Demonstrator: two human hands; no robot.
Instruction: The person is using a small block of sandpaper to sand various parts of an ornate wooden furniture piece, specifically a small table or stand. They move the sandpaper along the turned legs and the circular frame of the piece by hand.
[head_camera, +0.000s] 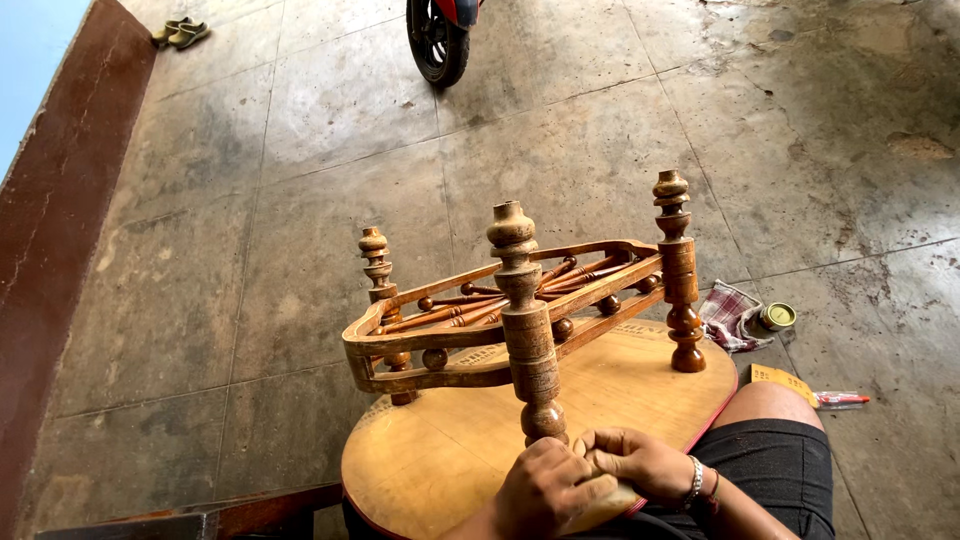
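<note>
under both hands lies an upturned wooden table (450, 450), its pale oval top resting across the person's lap and its three turned legs pointing upward, joined by a curved rail frame (470, 335) with small spindles. just above the hands rises the nearest leg (525, 320), its rounded foot end close to the knuckles; the other two legs stand farther off, one up and to the left, one up and to the right. the left hand (545, 490) is curled, fingers bent down onto the tabletop's near edge, pressing on something pale that i cannot tell apart from the wood. the right hand (640, 462), a beaded bracelet (695, 482) at its wrist, is folded against the left, its fingers closed over the same spot. right of the right hand, past the bare knee, a checked cloth (730, 315) lies on the concrete floor (300, 250), a small round tin (778, 317) touching it. nearer, a yellow packet (785, 380) and a small tube (842, 399) lie beside the thigh. far beyond the hands stands a scooter wheel (437, 42), and a pair of sandals (180, 32) far up-left.
</note>
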